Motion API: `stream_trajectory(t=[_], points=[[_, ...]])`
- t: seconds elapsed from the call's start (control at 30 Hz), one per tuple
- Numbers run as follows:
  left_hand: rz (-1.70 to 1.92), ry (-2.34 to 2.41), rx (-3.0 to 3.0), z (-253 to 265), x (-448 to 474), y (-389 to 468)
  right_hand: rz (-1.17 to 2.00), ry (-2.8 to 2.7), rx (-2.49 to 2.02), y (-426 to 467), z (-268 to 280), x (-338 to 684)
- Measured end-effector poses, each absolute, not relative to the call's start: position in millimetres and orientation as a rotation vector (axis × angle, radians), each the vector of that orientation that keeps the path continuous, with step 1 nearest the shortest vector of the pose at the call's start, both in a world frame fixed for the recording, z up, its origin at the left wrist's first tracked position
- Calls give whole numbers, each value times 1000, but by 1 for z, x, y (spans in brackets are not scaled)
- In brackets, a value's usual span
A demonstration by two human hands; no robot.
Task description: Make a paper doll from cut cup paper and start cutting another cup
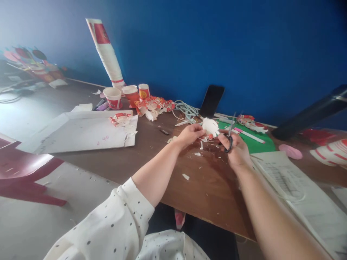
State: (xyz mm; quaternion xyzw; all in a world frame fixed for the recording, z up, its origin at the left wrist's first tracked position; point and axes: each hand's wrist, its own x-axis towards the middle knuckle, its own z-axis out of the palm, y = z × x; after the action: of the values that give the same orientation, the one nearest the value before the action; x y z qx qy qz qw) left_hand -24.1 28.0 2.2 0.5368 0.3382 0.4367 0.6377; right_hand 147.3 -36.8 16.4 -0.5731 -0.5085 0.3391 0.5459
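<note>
Between my two hands is a white paper cutout point(210, 126) with a scalloped edge and a little red beneath it. My left hand point(191, 135) pinches it at its left side. Black-handled scissors point(230, 143) sit in my right hand point(236, 150), with fingers through the loops and the blades pointing up and away. The right fingertips are close to the cutout; whether they touch it I cannot tell. Small white paper scraps point(185, 176) lie on the brown table point(162, 180) beneath my hands.
A green disc point(257, 144) with a pink-and-white pen point(249, 135) lies behind my right hand. A phone point(213, 100) leans on the blue wall beside a coiled cable point(187, 111). Paper cups point(113, 98), a tall cup stack point(108, 57) and red-white cutouts point(154, 107) stand left.
</note>
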Motion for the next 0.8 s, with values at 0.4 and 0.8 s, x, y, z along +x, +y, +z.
stream_trajectory(t=[0.4,0.8], points=[[866,996,1785,2,-12,10,830,-1058,-1313,-31,5,154],[1327,760,2381,4,-11,3,692,-1020,-1418,-38,19,146]])
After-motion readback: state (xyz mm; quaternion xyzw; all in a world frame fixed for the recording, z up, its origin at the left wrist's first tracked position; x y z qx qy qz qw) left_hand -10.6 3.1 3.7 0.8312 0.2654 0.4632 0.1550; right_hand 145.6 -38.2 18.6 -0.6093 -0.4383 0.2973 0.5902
